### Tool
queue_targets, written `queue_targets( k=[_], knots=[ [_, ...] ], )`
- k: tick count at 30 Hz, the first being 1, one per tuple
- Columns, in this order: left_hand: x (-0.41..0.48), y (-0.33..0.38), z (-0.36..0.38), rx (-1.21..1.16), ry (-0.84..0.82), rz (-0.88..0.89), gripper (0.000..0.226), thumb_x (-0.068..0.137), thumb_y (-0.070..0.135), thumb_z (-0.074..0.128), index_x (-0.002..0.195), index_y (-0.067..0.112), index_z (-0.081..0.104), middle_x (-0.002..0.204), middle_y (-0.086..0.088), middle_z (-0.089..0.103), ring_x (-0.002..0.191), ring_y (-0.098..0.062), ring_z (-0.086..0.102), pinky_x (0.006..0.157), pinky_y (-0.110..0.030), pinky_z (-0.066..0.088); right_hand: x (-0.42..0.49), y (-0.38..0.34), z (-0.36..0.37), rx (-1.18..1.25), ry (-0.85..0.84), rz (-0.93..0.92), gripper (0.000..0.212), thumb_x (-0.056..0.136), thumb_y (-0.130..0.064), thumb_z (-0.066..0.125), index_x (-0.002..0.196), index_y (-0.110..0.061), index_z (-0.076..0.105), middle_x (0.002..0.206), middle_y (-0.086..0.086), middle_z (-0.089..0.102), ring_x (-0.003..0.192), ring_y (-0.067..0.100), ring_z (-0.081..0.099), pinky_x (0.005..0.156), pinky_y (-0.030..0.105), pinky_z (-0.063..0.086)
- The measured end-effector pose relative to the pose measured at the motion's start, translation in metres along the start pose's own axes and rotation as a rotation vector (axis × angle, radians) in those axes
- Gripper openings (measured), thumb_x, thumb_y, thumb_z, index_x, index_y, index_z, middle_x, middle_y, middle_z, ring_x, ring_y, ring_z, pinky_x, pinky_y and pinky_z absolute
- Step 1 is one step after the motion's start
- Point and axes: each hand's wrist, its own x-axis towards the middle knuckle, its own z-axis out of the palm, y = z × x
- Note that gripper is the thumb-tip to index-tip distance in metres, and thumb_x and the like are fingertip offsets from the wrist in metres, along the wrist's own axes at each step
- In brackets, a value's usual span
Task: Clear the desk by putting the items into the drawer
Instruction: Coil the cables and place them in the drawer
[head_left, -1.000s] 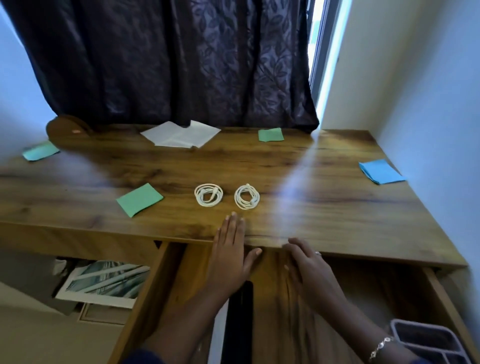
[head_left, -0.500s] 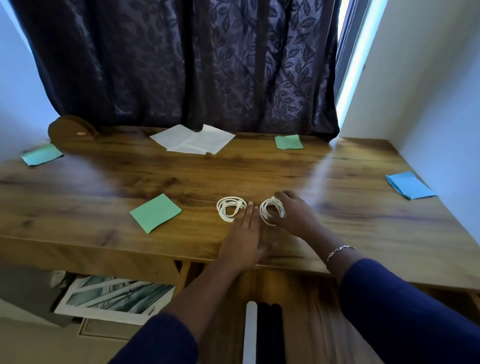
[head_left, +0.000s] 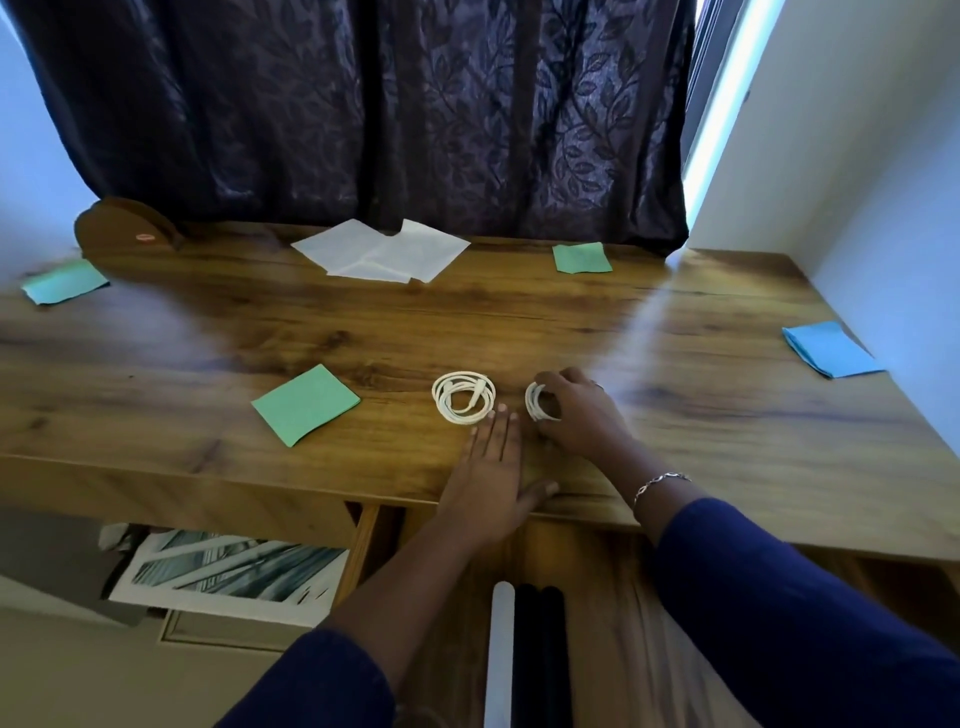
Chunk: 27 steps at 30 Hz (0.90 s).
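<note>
Right hand: The right hand curls its fingers and thumb round one coiled white cable at 6 o'clock on the desk, near the front edge. Whether the coil is off the wood cannot be told.
Left hand: The left hand lies palm down on the desk edge, fingers straight and together, holding nothing. Its fingertips reach the rim of the second coiled cable, at 11 o'clock from the hand.
Cables: The two coils sit side by side, a narrow gap between them.
Drawer: The drawer stands open under the front edge, beneath both forearms. A white stick and black sticks lie in it side by side.
Notes: One green note lies at 8 o'clock, another at 10 o'clock, a third at 1 o'clock. A blue note pad lies at 3 o'clock.
Papers: White sheets overlap at 12 o'clock, below a dark leaf-patterned curtain.
</note>
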Motion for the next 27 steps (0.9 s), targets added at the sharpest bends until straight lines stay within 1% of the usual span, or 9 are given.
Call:
queue_targets(
  k=[4,8,10,13,15,17,20,22,27],
  knots=[
    [-0.01,0.012,0.001,-0.05,0.05,0.012,0.083,0.093,0.056,0.032,0.148,0.008,-0.007,0.157,-0.01,-0.013,0.145,-0.019,-0.013,0.115,-0.031,-0.009,-0.025,0.006,-0.016,0.032,0.033,-0.022,0.061,0.078,-0.023,0.068,0.134,-0.02,0.044,0.133,0.007,0.045,0.115,0.031,0.051,0.088,0.034,0.042],
    [-0.034,0.028,0.009,-0.103,0.07,0.042,0.082,0.093,0.055,0.034,0.149,0.01,-0.005,0.157,-0.007,-0.011,0.145,-0.017,-0.012,0.114,-0.028,-0.01,-0.075,0.018,-0.035,0.101,0.02,-0.074,0.066,0.075,-0.02,0.071,0.135,-0.018,0.043,0.135,0.004,0.045,0.117,0.028,0.05,0.091,0.033,0.041],
    [-0.049,0.035,0.017,-0.065,0.051,0.071,0.082,0.092,0.062,0.024,0.148,0.01,-0.006,0.157,-0.007,-0.011,0.145,-0.017,-0.012,0.114,-0.028,-0.01,-0.107,0.026,-0.04,0.083,-0.018,-0.105,0.069,0.076,-0.022,0.071,0.137,-0.017,0.041,0.137,0.003,0.044,0.119,0.026,0.049,0.095,0.034,0.04],
    [-0.074,0.045,0.034,0.023,0.049,0.086,0.087,0.078,0.061,-0.007,0.148,0.01,-0.005,0.157,-0.007,-0.009,0.145,-0.017,-0.012,0.111,-0.026,-0.015,-0.157,0.041,-0.04,0.05,-0.122,-0.144,0.072,0.08,-0.026,0.069,0.142,-0.019,0.033,0.143,-0.002,0.038,0.123,0.02,0.046,0.097,0.026,0.037],
    [-0.088,0.05,0.045,0.044,0.039,0.08,0.086,0.076,0.056,-0.01,0.148,0.009,-0.005,0.157,-0.007,-0.01,0.143,-0.016,-0.015,0.109,-0.025,-0.019,-0.188,0.053,-0.031,0.024,-0.218,-0.175,0.075,0.081,-0.028,0.066,0.145,-0.022,0.028,0.146,-0.005,0.032,0.128,0.016,0.04,0.097,0.018,0.031],
    [-0.1,0.054,0.053,0.05,0.049,0.083,0.081,0.08,0.055,-0.007,0.146,0.009,-0.006,0.155,-0.008,-0.011,0.142,-0.018,-0.017,0.109,-0.025,-0.022,-0.214,0.064,-0.017,-0.029,-0.307,-0.215,0.076,0.083,-0.033,0.064,0.146,-0.026,0.023,0.148,-0.007,0.028,0.131,0.013,0.035,0.096,0.014,0.028],
    [-0.115,0.062,0.063,0.069,0.026,0.063,0.075,0.08,0.057,-0.01,0.14,0.012,-0.016,0.152,-0.005,-0.019,0.138,-0.016,-0.024,0.111,-0.028,-0.021,-0.245,0.068,0.001,-0.087,-0.432,-0.319,0.074,0.087,-0.037,0.058,0.147,-0.026,0.017,0.151,-0.006,0.023,0.134,0.01,0.031,0.101,0.014,0.027],
    [-0.121,0.065,0.069,0.099,-0.009,0.026,0.078,0.076,0.058,-0.015,0.139,0.013,-0.02,0.152,-0.005,-0.022,0.136,-0.014,-0.028,0.112,-0.029,-0.019,-0.257,0.066,0.009,-0.098,-0.516,-0.408,0.072,0.089,-0.035,0.056,0.148,-0.026,0.015,0.152,-0.005,0.02,0.134,0.011,0.029,0.104,0.018,0.029],
    [-0.133,0.067,0.077,0.142,-0.056,-0.057,0.091,0.072,0.061,-0.017,0.147,0.008,-0.011,0.156,-0.009,-0.015,0.141,-0.016,-0.021,0.112,-0.03,-0.016,-0.264,0.067,0.03,-0.175,-0.662,-0.654,0.073,0.09,-0.03,0.056,0.148,-0.022,0.013,0.152,0.001,0.018,0.131,0.018,0.034,0.101,0.027,0.039]
  ],
)
